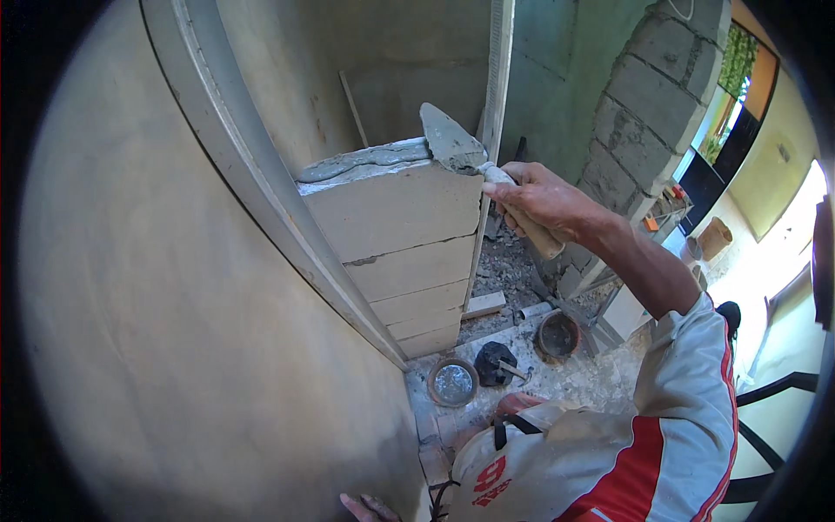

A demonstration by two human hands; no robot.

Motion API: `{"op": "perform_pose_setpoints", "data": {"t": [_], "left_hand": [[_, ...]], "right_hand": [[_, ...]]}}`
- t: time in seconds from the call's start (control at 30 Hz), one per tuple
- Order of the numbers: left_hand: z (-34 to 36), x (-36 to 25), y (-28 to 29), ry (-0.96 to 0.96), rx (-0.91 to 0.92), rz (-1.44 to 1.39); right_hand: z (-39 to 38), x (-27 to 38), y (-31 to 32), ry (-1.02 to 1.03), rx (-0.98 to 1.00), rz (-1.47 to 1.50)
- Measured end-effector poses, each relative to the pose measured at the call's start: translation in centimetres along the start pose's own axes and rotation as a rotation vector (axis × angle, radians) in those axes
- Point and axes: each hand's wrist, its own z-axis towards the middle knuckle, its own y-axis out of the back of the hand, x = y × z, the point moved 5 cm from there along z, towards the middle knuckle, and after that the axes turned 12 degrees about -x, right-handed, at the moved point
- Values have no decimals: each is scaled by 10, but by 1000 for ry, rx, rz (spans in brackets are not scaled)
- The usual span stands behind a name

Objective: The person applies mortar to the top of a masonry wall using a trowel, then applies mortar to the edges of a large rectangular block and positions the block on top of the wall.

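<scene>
My right hand [544,204] is closed round the handle of a pointed trowel [450,139]. Grey mortar coats its blade, which lies at the right end of a low wall of pale blocks [396,209]. Along the top of that wall runs a thick, uneven bed of wet mortar [365,162]. Only part of my left hand [370,508] shows, at the bottom edge beside the smooth plastered wall. Its fingers look stretched out, with nothing seen in them.
A metal frame [261,187] borders the block wall on the left. On the floor stand a round bowl [453,383] with something wet and shiny inside, a black bag-like object [496,364] and a dark bucket [557,335]. Rubble [509,270] lies behind; a grey block wall [639,113] rises at right.
</scene>
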Motion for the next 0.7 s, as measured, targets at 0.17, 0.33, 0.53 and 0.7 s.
{"op": "perform_pose_setpoints", "data": {"t": [0.17, 0.33, 0.53, 0.7], "left_hand": [[11, -3, 11, -66, 45, 12], [8, -1, 12, -73, 109, 61], [4, -2, 11, -77, 38, -16], [10, -2, 10, -17, 29, 9]], "right_hand": [[-20, -4, -8, -53, -10, -87], [-59, -8, -12, -77, 41, -136], [-106, -30, 0, -97, 80, -111], [-96, -11, 5, 177, -185, -165]]}}
